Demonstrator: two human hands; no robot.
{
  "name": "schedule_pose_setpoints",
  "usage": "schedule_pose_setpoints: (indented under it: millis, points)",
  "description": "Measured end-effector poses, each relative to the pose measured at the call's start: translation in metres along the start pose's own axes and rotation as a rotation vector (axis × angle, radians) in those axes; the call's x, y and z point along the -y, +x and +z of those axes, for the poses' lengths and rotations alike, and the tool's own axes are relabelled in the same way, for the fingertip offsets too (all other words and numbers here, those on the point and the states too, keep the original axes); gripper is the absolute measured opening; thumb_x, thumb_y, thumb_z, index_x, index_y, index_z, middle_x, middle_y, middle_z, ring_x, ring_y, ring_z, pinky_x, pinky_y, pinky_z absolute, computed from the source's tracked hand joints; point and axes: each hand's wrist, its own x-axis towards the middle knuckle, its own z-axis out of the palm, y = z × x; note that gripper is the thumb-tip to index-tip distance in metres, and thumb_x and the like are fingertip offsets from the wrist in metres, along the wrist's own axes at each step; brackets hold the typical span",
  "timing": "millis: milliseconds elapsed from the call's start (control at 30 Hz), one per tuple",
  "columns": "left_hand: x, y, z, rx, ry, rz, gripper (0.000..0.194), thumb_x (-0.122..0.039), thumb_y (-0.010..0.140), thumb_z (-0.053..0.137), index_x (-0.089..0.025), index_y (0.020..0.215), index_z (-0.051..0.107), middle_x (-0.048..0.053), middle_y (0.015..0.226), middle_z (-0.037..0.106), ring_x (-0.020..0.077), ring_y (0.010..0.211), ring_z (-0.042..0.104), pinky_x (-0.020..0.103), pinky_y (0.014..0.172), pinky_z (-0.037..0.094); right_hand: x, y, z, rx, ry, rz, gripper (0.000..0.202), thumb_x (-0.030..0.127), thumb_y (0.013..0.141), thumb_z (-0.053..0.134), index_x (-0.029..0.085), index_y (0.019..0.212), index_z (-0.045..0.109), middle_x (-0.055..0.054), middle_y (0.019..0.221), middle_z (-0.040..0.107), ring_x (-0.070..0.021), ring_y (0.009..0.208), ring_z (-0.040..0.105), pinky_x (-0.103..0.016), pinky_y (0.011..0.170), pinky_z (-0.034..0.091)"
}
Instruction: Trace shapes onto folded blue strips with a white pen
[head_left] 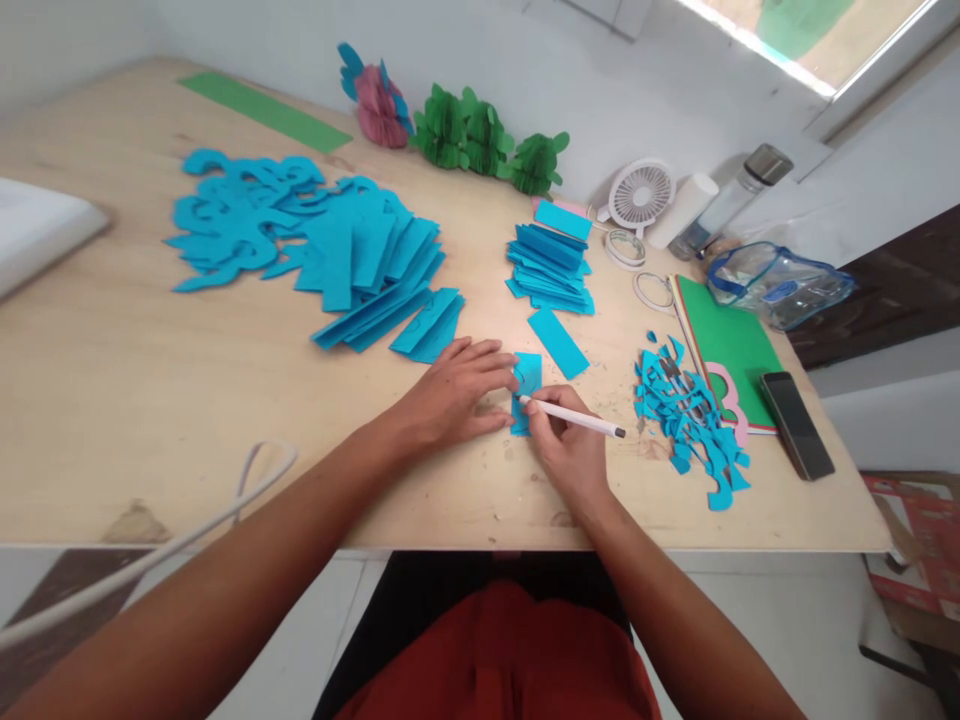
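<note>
My right hand [571,448] grips a white pen [574,415], its tip down on a small blue paper piece [528,372]. A curved drawn line shows on the upper part of that piece. My left hand [469,392] lies beside it with fingers spread, fingertips at the paper's left edge. Just beyond, a blue paper strip [559,342] lies flat. To the left of it are folded blue papers [429,325], the nearest with pencil-like curves on them. A stack of blue strips [550,268] sits farther back.
Curly blue cutouts [240,215] pile up at left. Blue scraps [679,400] lie at right near a phone [796,425] and green paper [731,350]. Green paper decorations [487,138], a small fan [641,195] and a bottle [731,200] stand along the wall. A white cable [187,535] crosses the front edge.
</note>
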Motion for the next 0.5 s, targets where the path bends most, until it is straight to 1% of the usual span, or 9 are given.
schedule_pose_setpoints:
  millis: [167,267,500]
  points:
    - [-0.0004,-0.0002,0.0003,-0.002,-0.007,-0.003,0.026,-0.037,0.081,0.063,-0.027,0.105,0.065,0.005,0.136,0.06,0.0312,0.134,0.045,0.055,0.115,0.025,-0.0024,-0.0004,0.0004,0.007,-0.026,-0.002,0.012,0.029,0.09,0.053,0.023,0.083,0.061,-0.001,0.076,0.063,-0.0149,0.068,0.058,-0.026,0.059,0.044]
    - [-0.0006,-0.0004,0.0003,-0.007,-0.017,-0.004,0.026,-0.037,0.081,0.064,-0.027,0.105,0.065,0.005,0.136,0.061,0.0316,0.135,0.045,0.055,0.115,0.025,-0.0041,-0.0016,0.0005,-0.009,-0.024,0.001,0.012,0.03,0.09,0.053,0.023,0.084,0.06,0.0,0.077,0.063,-0.0147,0.069,0.058,-0.026,0.061,0.045]
    - [0.0007,0.0,0.0005,0.003,-0.016,0.001,0.027,-0.039,0.081,0.064,-0.025,0.104,0.065,0.007,0.136,0.06,0.033,0.135,0.045,0.055,0.114,0.026,-0.004,-0.0034,-0.0002,-0.04,-0.044,0.018,0.01,0.029,0.089,0.053,0.022,0.085,0.059,0.0,0.076,0.063,-0.0137,0.064,0.056,-0.025,0.057,0.043]
